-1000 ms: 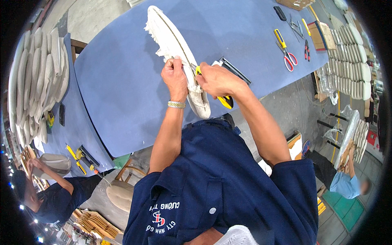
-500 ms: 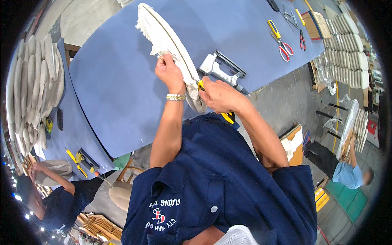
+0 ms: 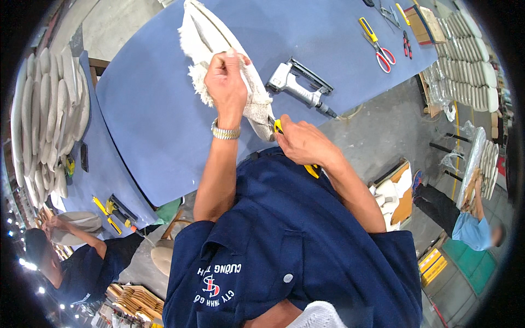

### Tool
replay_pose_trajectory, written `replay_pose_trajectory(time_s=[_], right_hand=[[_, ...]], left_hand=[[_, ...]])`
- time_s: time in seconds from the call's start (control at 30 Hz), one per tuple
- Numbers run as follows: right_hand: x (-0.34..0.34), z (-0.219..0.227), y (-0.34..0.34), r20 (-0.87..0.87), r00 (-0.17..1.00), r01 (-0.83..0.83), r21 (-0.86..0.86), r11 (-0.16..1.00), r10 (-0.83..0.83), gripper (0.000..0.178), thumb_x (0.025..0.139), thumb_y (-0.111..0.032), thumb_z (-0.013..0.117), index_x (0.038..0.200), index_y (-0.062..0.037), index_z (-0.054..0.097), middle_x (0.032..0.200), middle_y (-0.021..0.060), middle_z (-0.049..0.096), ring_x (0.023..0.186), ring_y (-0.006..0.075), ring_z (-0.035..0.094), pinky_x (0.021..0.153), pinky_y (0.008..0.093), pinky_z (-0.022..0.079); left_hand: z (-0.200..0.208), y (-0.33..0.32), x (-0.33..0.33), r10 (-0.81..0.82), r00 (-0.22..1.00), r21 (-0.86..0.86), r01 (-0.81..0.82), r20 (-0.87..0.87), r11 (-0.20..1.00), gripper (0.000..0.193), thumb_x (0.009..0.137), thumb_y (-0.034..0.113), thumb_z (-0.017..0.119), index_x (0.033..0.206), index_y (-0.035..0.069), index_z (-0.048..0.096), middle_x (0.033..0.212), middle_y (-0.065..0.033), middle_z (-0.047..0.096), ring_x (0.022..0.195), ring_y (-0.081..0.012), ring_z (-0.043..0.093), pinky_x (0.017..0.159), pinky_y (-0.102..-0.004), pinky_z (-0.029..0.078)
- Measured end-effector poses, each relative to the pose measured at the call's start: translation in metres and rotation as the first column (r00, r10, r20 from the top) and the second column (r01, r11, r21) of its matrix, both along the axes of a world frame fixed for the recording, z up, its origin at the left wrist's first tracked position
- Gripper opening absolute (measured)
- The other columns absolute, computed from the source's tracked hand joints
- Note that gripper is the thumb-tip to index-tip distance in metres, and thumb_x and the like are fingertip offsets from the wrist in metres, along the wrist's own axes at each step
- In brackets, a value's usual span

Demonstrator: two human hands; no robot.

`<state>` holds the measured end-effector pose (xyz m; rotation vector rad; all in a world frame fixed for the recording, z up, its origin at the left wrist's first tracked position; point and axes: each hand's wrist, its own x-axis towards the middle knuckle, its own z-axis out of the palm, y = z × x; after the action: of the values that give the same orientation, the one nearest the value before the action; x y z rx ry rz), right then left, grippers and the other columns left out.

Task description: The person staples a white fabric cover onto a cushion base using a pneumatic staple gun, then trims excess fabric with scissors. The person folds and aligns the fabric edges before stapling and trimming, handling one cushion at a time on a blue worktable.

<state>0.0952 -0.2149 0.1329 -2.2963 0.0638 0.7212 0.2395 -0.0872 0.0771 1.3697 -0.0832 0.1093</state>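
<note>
A cream fabric-covered seat pad point(image 3: 257, 112) is held on edge over the near side of the blue table point(image 3: 153, 109), its underside facing me and a frayed cloth edge along its left. My left hand point(image 3: 226, 82) is closed on the pad's loose cloth, thumb and fingers pinched together. In my right hand point(image 3: 306, 143) is a yellow utility knife point(image 3: 313, 171), its front end against the lower end of the pad. My fingers cover most of the knife's handle, and its blade is hard to make out.
A staple gun point(image 3: 301, 85) lies right of the pad, with scissors point(image 3: 377, 46) and red-handled pliers point(image 3: 407, 45) farther off. Pads are stacked at left point(image 3: 49, 109) and right point(image 3: 465, 60). One person point(image 3: 82, 257) works at lower left, another point(image 3: 465, 218) at right.
My left hand has moved up along the pad, pulling the cloth back. My right hand and knife have shifted slightly right and down, toward the pad's lower end.
</note>
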Motion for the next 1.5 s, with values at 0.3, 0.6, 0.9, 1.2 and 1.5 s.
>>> replay_pose_trajectory(time_s=[0.3, 0.6, 0.9, 1.2, 1.5], right_hand=[[-0.002, 0.005, 0.000, 0.017, 0.998, 0.066, 0.021, 0.998, -0.066, 0.032, 0.099, -0.022, 0.057, 0.106, 0.0083, 0.055, 0.085, 0.0334, 0.068, 0.084, 0.0533, 0.067, 0.079, 0.0604, 0.051], [-0.002, 0.003, -0.006, 0.041, 0.996, 0.078, 0.005, 0.997, -0.078, 0.032, 0.099, -0.023, 0.057, 0.108, 0.0075, 0.055, 0.085, 0.0333, 0.068, 0.084, 0.0529, 0.067, 0.078, 0.0607, 0.051], [-0.005, 0.004, -0.002, 0.017, 0.996, 0.086, 0.019, 0.996, -0.086, 0.030, 0.099, -0.022, 0.057, 0.107, 0.0057, 0.054, 0.083, 0.0332, 0.068, 0.081, 0.0542, 0.066, 0.076, 0.0624, 0.050], [0.003, 0.001, -0.005, 0.057, 0.985, 0.159, 0.060, 0.985, -0.162, 0.029, 0.100, -0.023, 0.056, 0.106, 0.0041, 0.050, 0.079, 0.0321, 0.066, 0.080, 0.0544, 0.065, 0.074, 0.0626, 0.047], [0.015, 0.013, -0.008, -0.035, 0.999, 0.032, 0.072, 0.997, -0.030, 0.030, 0.099, -0.021, 0.055, 0.103, 0.0085, 0.051, 0.078, 0.0328, 0.066, 0.080, 0.0528, 0.066, 0.074, 0.0600, 0.050]], left_hand=[[0.005, 0.032, -0.067, -0.385, 0.876, 0.832, -0.032, 0.289, 0.553, 0.021, 0.091, 0.021, 0.077, 0.106, 0.007, 0.073, 0.083, -0.0077, 0.066, 0.082, -0.0264, 0.059, 0.082, -0.0380, 0.044], [-0.018, 0.057, -0.085, -0.304, 0.953, 0.566, 0.238, 0.023, 0.789, 0.026, 0.094, 0.022, 0.074, 0.116, 0.009, 0.070, 0.075, -0.0049, 0.063, 0.074, -0.0201, 0.060, 0.072, -0.0367, 0.042], [0.002, 0.034, -0.071, -0.366, 0.924, 0.883, 0.077, 0.111, 0.464, 0.025, 0.091, 0.022, 0.079, 0.107, 0.006, 0.070, 0.070, -0.0030, 0.053, 0.064, -0.0151, 0.051, 0.061, -0.0342, 0.042], [-0.018, 0.046, -0.069, -0.419, 0.857, -0.084, 0.414, -0.302, 0.906, 0.015, 0.104, 0.019, 0.066, 0.095, 0.006, 0.063, 0.098, -0.0027, 0.074, 0.079, -0.0072, 0.055, 0.077, -0.0245, 0.046], [-0.034, 0.042, -0.076, -0.422, 0.844, -0.386, 0.288, -0.330, 0.877, 0.012, 0.104, 0.016, 0.065, 0.100, 0.006, 0.060, 0.095, -0.0039, 0.069, 0.081, -0.0078, 0.052, 0.078, -0.0243, 0.040]])
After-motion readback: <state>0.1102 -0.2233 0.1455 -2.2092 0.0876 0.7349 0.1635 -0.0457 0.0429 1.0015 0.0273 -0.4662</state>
